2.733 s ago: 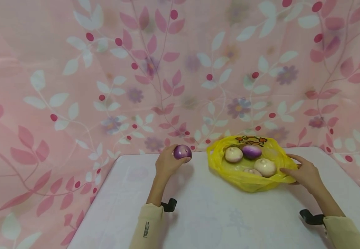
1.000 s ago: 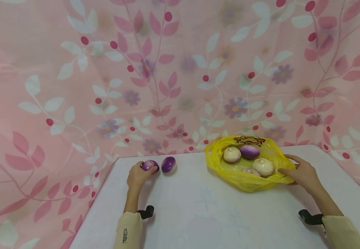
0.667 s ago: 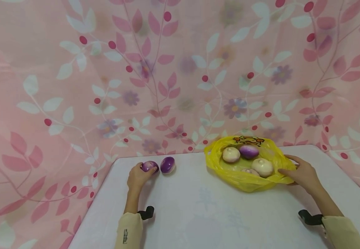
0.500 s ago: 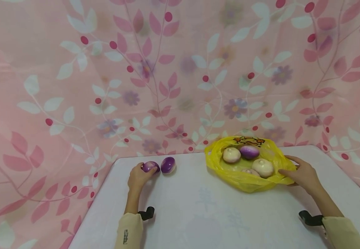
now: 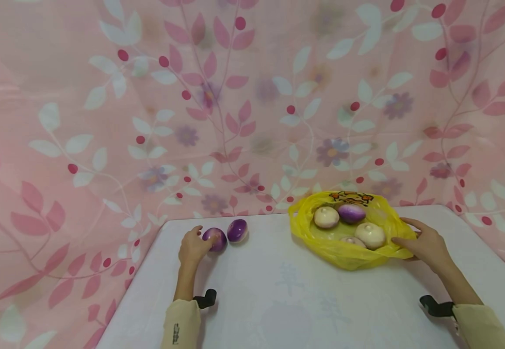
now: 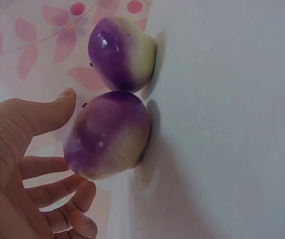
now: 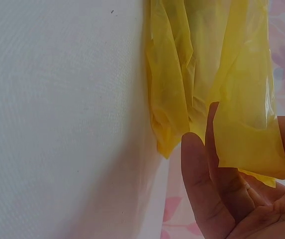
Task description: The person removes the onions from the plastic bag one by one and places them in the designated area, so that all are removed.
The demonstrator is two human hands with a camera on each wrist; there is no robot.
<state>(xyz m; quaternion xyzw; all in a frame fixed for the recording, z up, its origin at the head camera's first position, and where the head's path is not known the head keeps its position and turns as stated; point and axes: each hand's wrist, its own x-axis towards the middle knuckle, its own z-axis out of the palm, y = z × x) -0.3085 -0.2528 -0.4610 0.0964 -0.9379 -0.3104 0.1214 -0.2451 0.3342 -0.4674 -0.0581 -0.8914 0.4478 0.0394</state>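
Note:
Two glossy purple-and-white turnips stand side by side at the table's back left: one nearer the hand (image 5: 215,240) and one beyond it (image 5: 237,231). In the left wrist view they meet or nearly meet. My left hand (image 5: 194,246) is just left of the nearer turnip, its fingers loosely spread and the thumb (image 6: 57,110) off the skin. At the right, my right hand (image 5: 427,245) pinches the rim of a yellow plastic bag (image 5: 348,261), thumb on one side and fingers on the other. Several turnips lie in the bag, including a purple one (image 5: 351,213) and a whitish one (image 5: 370,236).
The white-covered table (image 5: 278,291) bears faint bluish markings. A pink floral curtain (image 5: 252,106) hangs right behind its back edge. A black band with a camera mount sits on each wrist, the left mount (image 5: 206,298) close above the table.
My left hand has carried a turnip leftward from near the bag, set it beside the other one and loosened its fingers; the turnip has tipped slightly. My right hand keeps its hold on the bag.

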